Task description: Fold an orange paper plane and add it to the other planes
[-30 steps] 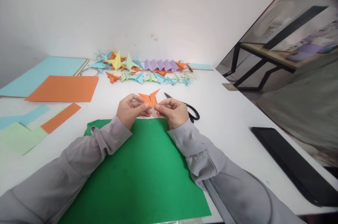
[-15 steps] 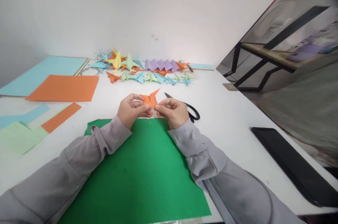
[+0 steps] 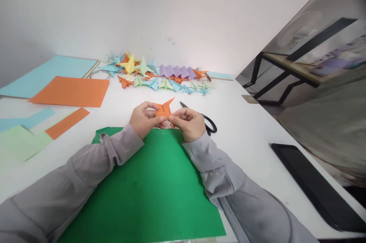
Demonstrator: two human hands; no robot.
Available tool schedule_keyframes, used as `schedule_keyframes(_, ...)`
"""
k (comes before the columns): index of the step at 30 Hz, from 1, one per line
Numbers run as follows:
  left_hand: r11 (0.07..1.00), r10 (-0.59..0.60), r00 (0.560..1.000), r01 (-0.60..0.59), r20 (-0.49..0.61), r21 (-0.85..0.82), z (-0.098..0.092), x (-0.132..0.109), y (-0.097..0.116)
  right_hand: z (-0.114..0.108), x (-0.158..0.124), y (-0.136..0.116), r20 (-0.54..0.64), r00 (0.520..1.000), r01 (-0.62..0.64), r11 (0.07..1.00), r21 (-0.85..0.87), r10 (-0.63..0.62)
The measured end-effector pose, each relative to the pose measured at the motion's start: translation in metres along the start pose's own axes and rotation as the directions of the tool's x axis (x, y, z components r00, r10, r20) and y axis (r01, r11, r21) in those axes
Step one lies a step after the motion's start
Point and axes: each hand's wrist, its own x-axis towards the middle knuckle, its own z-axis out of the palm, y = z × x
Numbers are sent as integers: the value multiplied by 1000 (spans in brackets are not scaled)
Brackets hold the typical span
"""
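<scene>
Between my two hands is a small folded orange paper piece with pointed flaps, one of them slanting up to the right. My left hand pinches its left side between thumb and fingers. On the lower right corner, my right hand grips it with thumb and forefinger. Both hands are just above the far edge of a green sheet. Scissors with black handles lie partly hidden behind my right hand.
Folded paper figures in several colours line the wall, beside a purple pleated strip. At left lie an orange sheet, a blue sheet and cut strips. A black tray-like object rests near the right edge.
The camera view has shifted and tilted slightly. Both hands keep their hold on the folded orange paper, whose shape looks nearly the same.
</scene>
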Motion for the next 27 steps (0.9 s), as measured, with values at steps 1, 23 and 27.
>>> schedule_keyframes(1, 1000, -9, 1000, 9, 9, -7, 0, 0, 0, 0, 0, 0, -1, 1000, -5, 1000, 11, 5)
schedule_keyframes(23, 999, -39, 999, 39, 9, 1, 0, -1, 1, 1, 3, -1, 86, 994, -77, 991, 105, 68)
schedule_keyframes(27, 999, -45, 999, 45, -13, 11, 1, -1, 3, -2, 3, 0, 122, 989, -96, 990, 103, 84)
